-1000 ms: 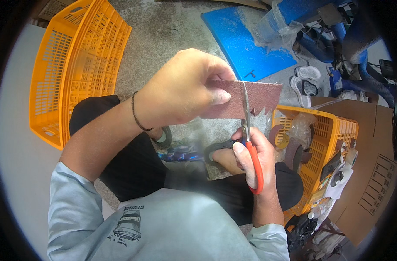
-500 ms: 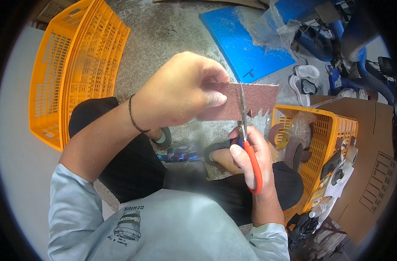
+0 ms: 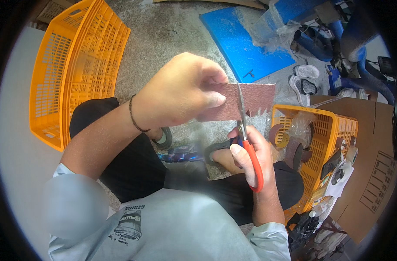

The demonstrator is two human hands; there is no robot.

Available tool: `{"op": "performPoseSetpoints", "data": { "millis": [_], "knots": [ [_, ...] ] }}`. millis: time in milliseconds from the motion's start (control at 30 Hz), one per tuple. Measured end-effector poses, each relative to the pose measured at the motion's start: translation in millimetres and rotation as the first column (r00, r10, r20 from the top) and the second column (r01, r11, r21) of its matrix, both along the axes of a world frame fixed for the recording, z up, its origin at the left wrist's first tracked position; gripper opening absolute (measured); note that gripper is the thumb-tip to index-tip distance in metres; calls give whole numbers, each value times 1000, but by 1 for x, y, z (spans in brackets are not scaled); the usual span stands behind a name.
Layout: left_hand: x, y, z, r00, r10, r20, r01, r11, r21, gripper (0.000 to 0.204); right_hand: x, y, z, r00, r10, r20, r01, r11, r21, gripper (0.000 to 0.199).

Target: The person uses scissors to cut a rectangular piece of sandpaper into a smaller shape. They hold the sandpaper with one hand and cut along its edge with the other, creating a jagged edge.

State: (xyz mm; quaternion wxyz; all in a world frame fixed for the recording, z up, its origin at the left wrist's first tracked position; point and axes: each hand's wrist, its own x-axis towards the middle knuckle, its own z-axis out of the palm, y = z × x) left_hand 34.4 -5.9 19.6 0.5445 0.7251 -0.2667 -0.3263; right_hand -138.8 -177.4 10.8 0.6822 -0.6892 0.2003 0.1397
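My left hand [image 3: 185, 89] pinches a reddish-brown strip of sandpaper [image 3: 258, 95] between thumb and fingers, holding it out level in front of me. The strip's lower right edge is cut into jagged points. My right hand [image 3: 257, 158] is wrapped around the red handles of a pair of scissors [image 3: 256, 167]. Their blades point away from me and lie across the strip, just right of my left fingertips. The blades look nearly closed. My palm hides part of the handles.
On the left stand stacked yellow crates [image 3: 94, 56]. A yellow crate [image 3: 320, 152] at right holds sandpaper rolls and plastic, beside a cardboard sheet [image 3: 372, 174]. Farther off are a blue board [image 3: 250, 48] with a small dark tool, white shoes [image 3: 299, 89] and blue hoses [image 3: 366, 74].
The scissors and the strip have shifted very slightly left. The blades look a little closer together. Both hands keep their hold.
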Motion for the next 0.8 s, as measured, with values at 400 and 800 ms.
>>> {"op": "performPoseSetpoints", "data": {
  "millis": [400, 800],
  "knots": [
    [-7, 3, 1, 895, 66, -441, -219, 927, -305, 20, -1, 4, 8, 995, -14, 101, 46, 944, -326, 53],
    [-19, -6, -5, 897, 89, -434, -227, 933, -278, 21, -3, 1, 0, 980, -13, 200, 106, 882, -458, 54]
  ]
}}
